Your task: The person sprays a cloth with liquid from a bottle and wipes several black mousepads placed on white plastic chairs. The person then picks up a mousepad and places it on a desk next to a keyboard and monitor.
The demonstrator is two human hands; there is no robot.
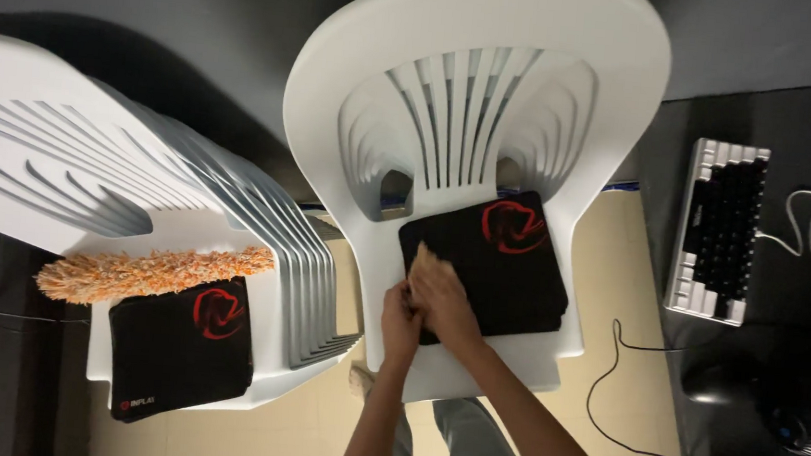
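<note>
A stack of black mouse pads with a red emblem lies on the seat of the middle white plastic chair. Both my hands meet at the stack's front left corner. My right hand lies over the corner with its fingers curled around the left edge of the top pad. My left hand is just below it, pinching the same corner from the front. The hands are slightly blurred.
A second stack of white chairs stands at the left, holding another black mouse pad and an orange fluffy duster. On the dark desk at the right are a white keyboard with black keys, a cable and a dark mouse.
</note>
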